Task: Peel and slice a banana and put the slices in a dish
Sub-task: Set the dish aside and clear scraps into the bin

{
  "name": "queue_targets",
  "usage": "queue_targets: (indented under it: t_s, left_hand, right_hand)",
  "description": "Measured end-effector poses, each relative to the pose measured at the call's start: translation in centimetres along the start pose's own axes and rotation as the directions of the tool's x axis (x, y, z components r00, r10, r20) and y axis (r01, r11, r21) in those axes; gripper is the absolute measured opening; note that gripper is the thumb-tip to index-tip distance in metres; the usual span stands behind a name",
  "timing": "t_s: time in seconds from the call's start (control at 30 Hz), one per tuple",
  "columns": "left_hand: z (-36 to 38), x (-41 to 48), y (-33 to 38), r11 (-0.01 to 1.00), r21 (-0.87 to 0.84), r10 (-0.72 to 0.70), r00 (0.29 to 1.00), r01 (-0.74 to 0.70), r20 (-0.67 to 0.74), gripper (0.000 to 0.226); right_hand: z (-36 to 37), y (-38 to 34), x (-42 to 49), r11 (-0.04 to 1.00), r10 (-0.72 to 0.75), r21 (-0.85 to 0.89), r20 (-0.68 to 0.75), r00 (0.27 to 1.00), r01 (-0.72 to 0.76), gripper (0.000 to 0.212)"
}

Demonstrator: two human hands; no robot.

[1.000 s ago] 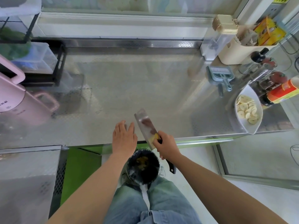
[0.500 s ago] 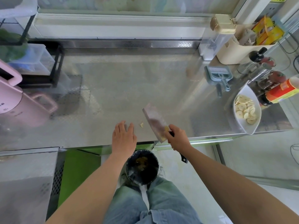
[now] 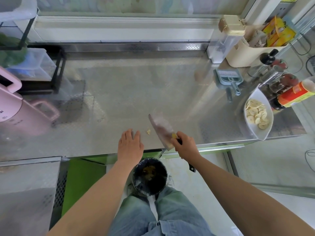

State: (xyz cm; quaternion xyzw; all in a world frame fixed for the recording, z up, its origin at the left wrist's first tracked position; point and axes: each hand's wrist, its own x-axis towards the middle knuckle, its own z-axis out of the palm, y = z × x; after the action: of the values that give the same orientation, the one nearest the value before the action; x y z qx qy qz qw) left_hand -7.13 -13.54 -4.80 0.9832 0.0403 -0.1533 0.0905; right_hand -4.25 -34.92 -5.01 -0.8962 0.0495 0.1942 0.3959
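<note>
At the near edge of the counter [image 3: 119, 92] the left hand [image 3: 130, 145] lies flat, fingers straight, while the right hand [image 3: 185, 146] grips a cleaver [image 3: 161, 129] whose blurred blade seems to touch the steel just beside a small banana scrap [image 3: 148, 131]. A dark-lined bin [image 3: 150, 176] stands right below that edge, under the gap between the hands. The banana slices [image 3: 257, 114] sit in a white dish [image 3: 259, 133] at the right front corner, well apart from both hands across open steel.

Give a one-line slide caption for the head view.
Right hand grips a cleaver at the steel counter near a scrap; left hand rests flat; banana slices lie in the white dish.
</note>
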Motion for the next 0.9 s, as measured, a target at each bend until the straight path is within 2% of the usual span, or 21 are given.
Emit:
queue_targets:
  t_s: [0.17,0.33,0.43,0.53,0.6,0.7,0.8,0.9]
  left_hand:
    - [0.0,0.2,0.0,1.000,-0.007,-0.003,1.000,0.003,0.010,0.050]
    - [-0.1,0.2,0.1,1.000,-0.026,0.001,0.999,0.000,0.034,0.051]
    - [-0.2,0.4,-0.1,1.000,-0.025,0.002,1.000,-0.002,0.010,0.045]
    - [-0.2,0.5,0.0,1.000,-0.013,-0.002,1.000,0.002,0.005,0.041]
    - [-0.2,0.7,0.2,1.000,-0.009,-0.015,1.000,0.015,0.007,0.042]
    - [-0.2,0.9,0.7,0.999,0.000,-0.044,0.999,0.044,0.006,0.042]
    - [-0.4,1.2,1.5,0.996,0.012,-0.093,0.996,0.093,0.003,0.039]
    - [-0.8,1.8,3.0,0.996,0.028,-0.079,0.996,0.081,-0.046,0.035]
  right_hand:
    - [-0.9,-0.5,0.4,0.994,0.103,0.063,-0.140,0.985,-0.095,0.029]
    - [0.1,-0.2,0.0,0.989,0.125,0.082,-0.005,0.992,-0.124,0.028]
    - [-1.0,-0.8,0.5,0.965,0.164,0.211,-0.030,0.986,-0.154,0.027]
    - [-3.3,-0.5,1.5,0.917,0.218,0.352,-0.054,0.974,-0.186,0.007]
    - [-4.7,0.4,2.2,0.894,0.274,0.381,-0.051,0.960,-0.235,0.020]
    - [-6.0,1.9,3.0,0.938,0.311,0.202,-0.121,0.943,-0.283,0.030]
    - [-6.5,2.8,3.2,0.951,0.309,0.059,-0.156,0.938,-0.304,0.053]
    - [-6.9,3.1,2.9,0.971,0.218,-0.049,-0.205,0.954,-0.232,0.062]
